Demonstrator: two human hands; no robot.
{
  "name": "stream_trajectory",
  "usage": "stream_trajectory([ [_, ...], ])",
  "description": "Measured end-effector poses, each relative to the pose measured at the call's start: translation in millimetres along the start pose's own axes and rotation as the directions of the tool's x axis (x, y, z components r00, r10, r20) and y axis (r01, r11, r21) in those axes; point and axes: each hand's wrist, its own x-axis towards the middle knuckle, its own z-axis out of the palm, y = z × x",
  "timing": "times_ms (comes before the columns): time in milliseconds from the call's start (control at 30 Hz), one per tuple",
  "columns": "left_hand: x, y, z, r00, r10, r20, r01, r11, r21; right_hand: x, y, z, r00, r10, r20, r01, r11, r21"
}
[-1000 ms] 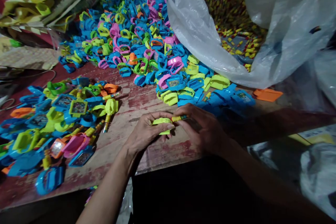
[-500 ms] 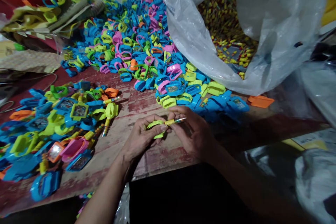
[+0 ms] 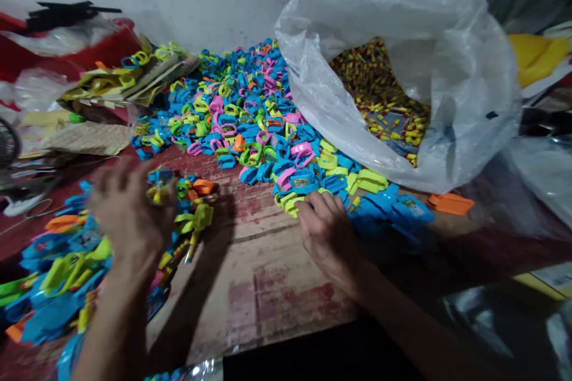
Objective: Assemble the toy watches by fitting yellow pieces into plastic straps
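Observation:
My left hand [image 3: 129, 214] is blurred by motion over the left pile of plastic toy watches [image 3: 67, 256]; a small yellow and blue piece shows at its fingertips, but whether it is held I cannot tell. My right hand [image 3: 326, 232] lies on the worn red wooden table [image 3: 268, 274] with its fingers curled at the near edge of the large heap of blue, yellow, pink and green toy watches [image 3: 250, 125]. The fingertips touch a yellow-green piece [image 3: 292, 203] there. What the fingers hold, if anything, is hidden.
A big clear plastic bag [image 3: 402, 71] full of small yellow and red pieces lies open at the back right. An orange piece [image 3: 451, 202] lies beside it. Papers and a red container [image 3: 89, 65] are at the back left, against a white wall.
The hands were together holding a yellow-green toy watch and a small stick. Now they have parted: the left swung to the left pile, the right reached forward to the large heap. The view tilted up.

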Motion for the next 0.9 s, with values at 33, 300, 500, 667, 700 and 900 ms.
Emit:
stream_trajectory([
  [33, -3, 12, 14.8, 0.999, 0.049, 0.002, -0.049, 0.998, 0.046, 5, 1, 2, 1.000, -0.012, -0.015, 0.011, 0.999, -0.045],
  [300, -14, 76, 100.3, 0.870, 0.123, 0.478, -0.075, 0.990, -0.119, 17, 14, 27, 0.995, -0.023, -0.092, 0.007, 0.985, -0.171],
  [500, -29, 94, 101.8, 0.806, 0.092, 0.584, 0.084, 0.960, -0.268, 17, 15, 18, 0.995, -0.051, -0.084, 0.042, 0.993, -0.109],
  [667, -29, 85, 99.3, 0.828, -0.010, 0.561, 0.193, 0.944, -0.267, -5, -8, 10, 0.998, -0.054, -0.009, 0.054, 0.999, 0.002],
  [700, -27, 82, 99.8, 0.839, 0.004, 0.544, 0.176, 0.944, -0.278, -10, -13, 11, 0.998, -0.060, 0.003, 0.060, 0.998, 0.029],
  [900, -23, 61, 112.2, 0.959, 0.024, 0.283, 0.084, 0.929, -0.361, 9, 0, 6, 0.995, -0.064, -0.081, 0.061, 0.997, -0.036],
])
